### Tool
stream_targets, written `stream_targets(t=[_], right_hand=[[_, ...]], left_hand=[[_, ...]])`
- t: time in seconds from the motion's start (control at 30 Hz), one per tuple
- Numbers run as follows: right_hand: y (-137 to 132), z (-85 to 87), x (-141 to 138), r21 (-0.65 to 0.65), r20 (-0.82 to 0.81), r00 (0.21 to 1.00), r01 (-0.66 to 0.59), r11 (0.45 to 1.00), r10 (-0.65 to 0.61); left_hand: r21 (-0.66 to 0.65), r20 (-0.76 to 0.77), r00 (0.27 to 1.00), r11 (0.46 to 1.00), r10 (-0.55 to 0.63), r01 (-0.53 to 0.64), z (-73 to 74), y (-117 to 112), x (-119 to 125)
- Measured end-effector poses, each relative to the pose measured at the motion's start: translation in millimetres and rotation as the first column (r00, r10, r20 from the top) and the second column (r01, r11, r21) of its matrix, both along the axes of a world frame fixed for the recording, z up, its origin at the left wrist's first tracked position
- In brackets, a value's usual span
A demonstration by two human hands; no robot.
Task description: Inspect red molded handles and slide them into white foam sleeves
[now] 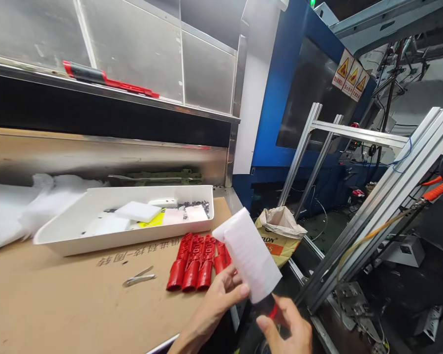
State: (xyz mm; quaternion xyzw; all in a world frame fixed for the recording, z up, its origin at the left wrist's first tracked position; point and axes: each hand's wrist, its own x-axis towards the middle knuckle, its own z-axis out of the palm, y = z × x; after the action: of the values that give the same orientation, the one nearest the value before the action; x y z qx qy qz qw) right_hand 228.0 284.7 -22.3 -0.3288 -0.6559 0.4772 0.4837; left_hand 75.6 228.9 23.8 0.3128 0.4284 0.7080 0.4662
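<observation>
My left hand (pixel 223 292) is closed on a white foam sleeve (pixel 251 258), thumb in front and fingers behind. From the sleeve's lower end sticks out a black-and-red plastic part (pixel 268 306); the rest of it is hidden inside. My right hand (pixel 290 327) grips the part's exposed end between thumb and fingers. Sleeve and part are tilted, above the table's right edge. Just left of them, several red plastic parts (pixel 190 268) lie side by side on the cardboard-covered table (pixel 77 305).
Small metal clippers (pixel 139 279) lie near a white tray (pixel 125 241) holding foam pads and dark scraps. White foam bags (pixel 7 211) are at left. A black-and-red part (pixel 107 78) rests on the ledge. An open sack (pixel 280 233) stands beside an aluminium frame (pixel 376 211).
</observation>
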Motion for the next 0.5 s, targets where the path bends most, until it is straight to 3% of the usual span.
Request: stream_targets(t=[0.13, 0.2, 0.3, 0.37, 0.5], right_hand=[[1.3, 4.2, 2.9, -0.028, -0.027, 0.998, -0.059, 0.998, 0.058], [1.6, 7.3, 5.6, 0.023, 0.033, 0.999, -0.034, 0.999, 0.033], [-0.1, 12.9, 9.5, 0.219, 0.166, 0.985, 0.015, 0.976, -0.052], [-2.9, 16.8, 11.0, 0.375, 0.222, 0.969, 0.021, 0.927, -0.112], [-8.3, 25.5, 15.0, 0.553, 0.254, 0.948, 0.02, 0.833, -0.191]], left_hand=[[-0.085, -0.048, 0.996, 0.994, -0.069, 0.065, -3.2, -12.0, -3.9], [-0.116, -0.039, 0.997, 0.991, -0.07, 0.065, -4.8, -18.0, -5.6], [-0.138, 0.084, 0.995, 0.99, 0.054, -0.042, -9.3, -23.8, -1.2], [-0.167, 0.216, 0.962, 0.978, 0.164, -0.129, -12.3, -25.3, 7.9], [-0.196, 0.428, 0.878, 0.97, 0.216, -0.143, -11.5, -25.4, 35.0]])
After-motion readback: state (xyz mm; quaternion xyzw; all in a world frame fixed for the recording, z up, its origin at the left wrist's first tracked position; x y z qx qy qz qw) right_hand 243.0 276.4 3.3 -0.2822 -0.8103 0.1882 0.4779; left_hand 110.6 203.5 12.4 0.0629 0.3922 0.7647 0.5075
